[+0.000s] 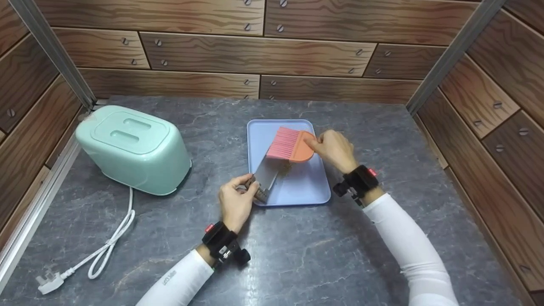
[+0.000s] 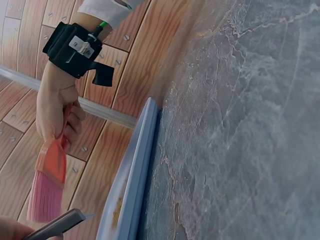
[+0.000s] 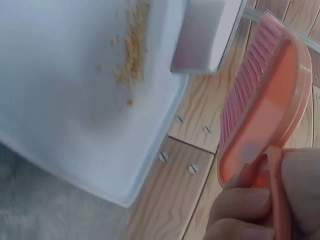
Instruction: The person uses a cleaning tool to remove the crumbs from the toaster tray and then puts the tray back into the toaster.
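Observation:
My left hand (image 1: 236, 203) pinches the perforated end of a thin metal crumb tray (image 1: 264, 174) between thumb and fingers, holding it tilted over a light-blue plastic tray (image 1: 304, 193). In my right hand (image 1: 335, 149) is the handle of an orange hand brush (image 1: 302, 148) with pink bristles (image 1: 282, 143). From the head view, the bristles overlap the crumb tray's far end; the right wrist view shows them apart from its metal face (image 3: 200, 40). Yellow-brown crumbs (image 3: 134, 50) lie in a loose line on the blue tray, below the crumb tray.
A mint-green toaster (image 1: 140, 148) with two oblong recesses on its upper face stands on the left. Its white cord (image 1: 123, 225) loops forward to a plug (image 1: 51, 282) on the grey marbled table (image 1: 306, 263). Wood-patterned walls (image 1: 255, 51) enclose the back and sides.

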`<state>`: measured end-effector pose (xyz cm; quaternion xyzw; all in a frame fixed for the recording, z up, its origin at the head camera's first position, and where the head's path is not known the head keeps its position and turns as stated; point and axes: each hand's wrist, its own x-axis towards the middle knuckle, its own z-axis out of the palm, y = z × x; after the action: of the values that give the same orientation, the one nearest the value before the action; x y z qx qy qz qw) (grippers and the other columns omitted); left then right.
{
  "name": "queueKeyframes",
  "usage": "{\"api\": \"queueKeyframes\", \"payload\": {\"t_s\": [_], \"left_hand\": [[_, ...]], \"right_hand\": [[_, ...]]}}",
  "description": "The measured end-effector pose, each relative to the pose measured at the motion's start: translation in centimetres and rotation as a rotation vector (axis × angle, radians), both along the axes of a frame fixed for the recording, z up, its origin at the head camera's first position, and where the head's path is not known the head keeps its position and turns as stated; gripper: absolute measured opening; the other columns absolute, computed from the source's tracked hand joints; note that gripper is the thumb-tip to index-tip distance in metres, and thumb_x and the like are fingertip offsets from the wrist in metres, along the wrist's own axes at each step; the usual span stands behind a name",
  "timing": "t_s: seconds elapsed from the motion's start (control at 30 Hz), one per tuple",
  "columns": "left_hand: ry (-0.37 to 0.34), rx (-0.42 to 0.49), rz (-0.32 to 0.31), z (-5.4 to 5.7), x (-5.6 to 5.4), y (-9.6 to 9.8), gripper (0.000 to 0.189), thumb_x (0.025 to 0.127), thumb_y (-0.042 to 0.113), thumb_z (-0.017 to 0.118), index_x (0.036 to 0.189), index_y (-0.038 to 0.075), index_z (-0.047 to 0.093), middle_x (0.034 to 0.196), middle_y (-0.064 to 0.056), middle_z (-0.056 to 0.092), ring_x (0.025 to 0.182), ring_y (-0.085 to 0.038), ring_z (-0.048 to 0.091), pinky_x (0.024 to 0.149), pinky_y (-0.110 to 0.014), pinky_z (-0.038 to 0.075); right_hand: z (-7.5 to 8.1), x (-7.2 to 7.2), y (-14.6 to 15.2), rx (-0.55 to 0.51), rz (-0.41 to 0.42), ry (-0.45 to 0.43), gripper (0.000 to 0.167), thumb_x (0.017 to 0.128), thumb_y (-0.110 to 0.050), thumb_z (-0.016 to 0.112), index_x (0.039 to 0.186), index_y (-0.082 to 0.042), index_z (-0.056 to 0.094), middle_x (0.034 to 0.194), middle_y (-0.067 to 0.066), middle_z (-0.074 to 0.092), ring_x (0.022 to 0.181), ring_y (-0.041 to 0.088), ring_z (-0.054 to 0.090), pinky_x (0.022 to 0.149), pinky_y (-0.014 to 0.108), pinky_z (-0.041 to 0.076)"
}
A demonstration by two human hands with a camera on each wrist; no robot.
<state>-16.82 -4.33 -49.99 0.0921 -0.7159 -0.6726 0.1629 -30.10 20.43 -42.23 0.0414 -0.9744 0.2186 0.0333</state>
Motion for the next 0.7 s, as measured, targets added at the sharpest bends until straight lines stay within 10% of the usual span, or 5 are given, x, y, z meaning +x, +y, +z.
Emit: {"api": "queueKeyframes", "payload": {"t_s": [0.7], "left_hand": [[-0.01, -0.027, 0.013, 0.0, 0.3, 0.2, 0.026, 0.088, 0.004, 0.081, 0.114, -0.001, 0.079, 0.107, -0.019, 0.079, 0.072, -0.016, 0.073, 0.058, -0.019, 0.06]], "right_hand": [[-2.9, 2.5, -1.3, 0.049, 0.012, -0.029, 0.055, 0.099, -0.06, 0.061, 0.065, -0.018, 0.061, 0.064, -0.002, 0.055, 0.062, 0.02, 0.055, 0.052, 0.033, 0.037]]}}
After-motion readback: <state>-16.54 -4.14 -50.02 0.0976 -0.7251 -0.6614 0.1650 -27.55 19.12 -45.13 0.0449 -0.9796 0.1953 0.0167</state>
